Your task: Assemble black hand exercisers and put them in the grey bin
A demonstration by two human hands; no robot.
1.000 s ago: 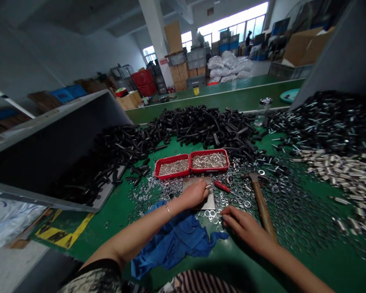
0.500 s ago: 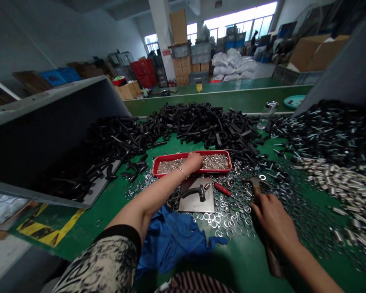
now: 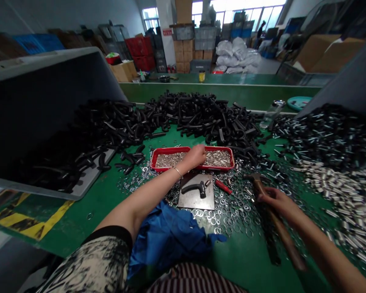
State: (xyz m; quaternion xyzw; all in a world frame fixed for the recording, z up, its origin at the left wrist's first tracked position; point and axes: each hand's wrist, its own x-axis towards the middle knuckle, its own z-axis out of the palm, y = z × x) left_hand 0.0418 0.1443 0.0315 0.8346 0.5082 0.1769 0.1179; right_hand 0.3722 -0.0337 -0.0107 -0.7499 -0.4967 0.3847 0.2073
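Note:
My left hand (image 3: 197, 155) reaches into the red tray (image 3: 172, 169), at the divide between its two heaps of small metal pins (image 3: 218, 158). Its fingers are bent together, and what they pinch is hidden. In my right hand (image 3: 279, 201) is a hammer (image 3: 282, 230), gripped by its wooden handle just below the head. The hammer is tilted over the green table. Between my hands, a black curved handle (image 3: 193, 189) and a small metal sleeve (image 3: 208, 183) lie on a steel plate (image 3: 198, 203). A red-handled screwdriver (image 3: 223, 187) lies beside the plate.
Loose metal rings (image 3: 228, 217) surround the plate; a blue cloth (image 3: 167, 240) lies in front. Black handles (image 3: 198, 114) pile up behind the tray and spill from a grey bin (image 3: 106, 69). At right are metal sleeves (image 3: 338, 187), black-headed screws (image 3: 329, 130) and a glass jar (image 3: 271, 114).
The hammer's handle end has swung to the right and looks raised off the table, held by my right hand. My left hand stays at the tray, slightly shifted. The view has tilted down.

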